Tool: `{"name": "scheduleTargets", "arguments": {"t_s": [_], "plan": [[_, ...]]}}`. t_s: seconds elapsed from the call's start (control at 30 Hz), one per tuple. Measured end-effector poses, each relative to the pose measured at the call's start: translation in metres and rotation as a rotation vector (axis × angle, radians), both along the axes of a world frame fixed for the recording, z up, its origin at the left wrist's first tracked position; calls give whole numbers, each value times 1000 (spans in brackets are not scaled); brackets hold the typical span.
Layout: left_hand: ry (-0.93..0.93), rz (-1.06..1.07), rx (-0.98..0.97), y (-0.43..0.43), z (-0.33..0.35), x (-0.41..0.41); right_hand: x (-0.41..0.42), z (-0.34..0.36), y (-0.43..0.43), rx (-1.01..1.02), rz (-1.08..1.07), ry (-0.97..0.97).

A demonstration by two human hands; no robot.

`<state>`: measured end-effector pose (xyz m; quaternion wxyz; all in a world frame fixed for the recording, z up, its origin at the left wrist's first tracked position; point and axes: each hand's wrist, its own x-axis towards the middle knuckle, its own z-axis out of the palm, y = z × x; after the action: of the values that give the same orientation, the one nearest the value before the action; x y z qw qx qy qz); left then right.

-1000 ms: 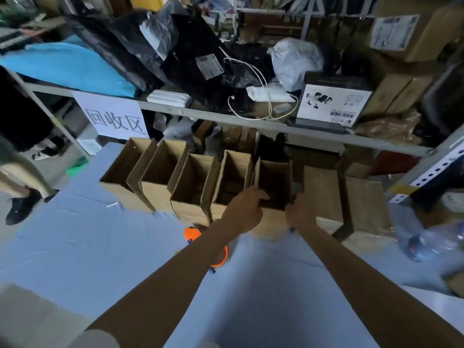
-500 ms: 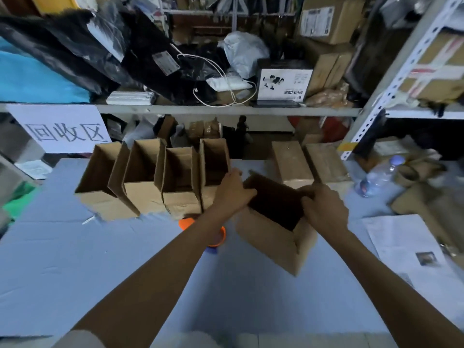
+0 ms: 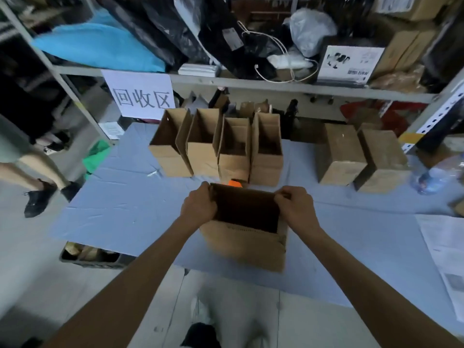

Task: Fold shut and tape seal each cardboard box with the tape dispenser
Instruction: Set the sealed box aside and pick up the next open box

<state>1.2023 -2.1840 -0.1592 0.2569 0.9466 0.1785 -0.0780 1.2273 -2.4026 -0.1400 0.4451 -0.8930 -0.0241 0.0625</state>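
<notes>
My left fingers (image 3: 207,195) and right fingers (image 3: 282,198) grip the nine and three o'clock rims of the open brown cardboard box (image 3: 242,247) at six o'clock on the blue-covered worktop (image 3: 125,212); it looks light, stiff, crushable, best held there.

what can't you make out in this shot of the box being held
Head view:
Tape dispenser: only an orange sliver shows behind the held box.
Inside the held box: too dark to tell its contents.
Left hand and right hand: fingertips hidden by the cardboard edges they grip.
Plastic bottle: blurred, cut off by the right edge.
Printed sheet: text too small to read.
</notes>
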Motion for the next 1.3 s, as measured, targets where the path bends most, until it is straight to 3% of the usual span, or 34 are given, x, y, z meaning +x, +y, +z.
{"name": "scheduleTargets", "arguments": {"t_s": [0.2, 0.33, 0.43, 0.6, 0.8, 1.0, 1.23, 1.3], "plan": [[45, 55, -51, 61, -3, -16, -9, -5, 61, -59, 93, 6], [7, 110, -119, 108, -1, -12, -5, -15, 100, 12, 88, 37], [-22, 175, -155, 144, -2, -5, 2, -21, 128, 184, 14, 3], [-54, 269, -236, 168, -19, 1, 18, -45, 155, 271, -91, 254], [-107, 331, -399, 180, -32, -5, 30, -54, 164, 373, -112, 340], [-132, 375, -363, 196, -28, 1, 24, -67, 177, 501, -17, 434], [-53, 359, -784, 167, -51, 8, 34, -90, 139, 417, -131, 469], [-58, 315, -769, 160, -57, 11, 41, -94, 127, 438, -147, 481]]}}
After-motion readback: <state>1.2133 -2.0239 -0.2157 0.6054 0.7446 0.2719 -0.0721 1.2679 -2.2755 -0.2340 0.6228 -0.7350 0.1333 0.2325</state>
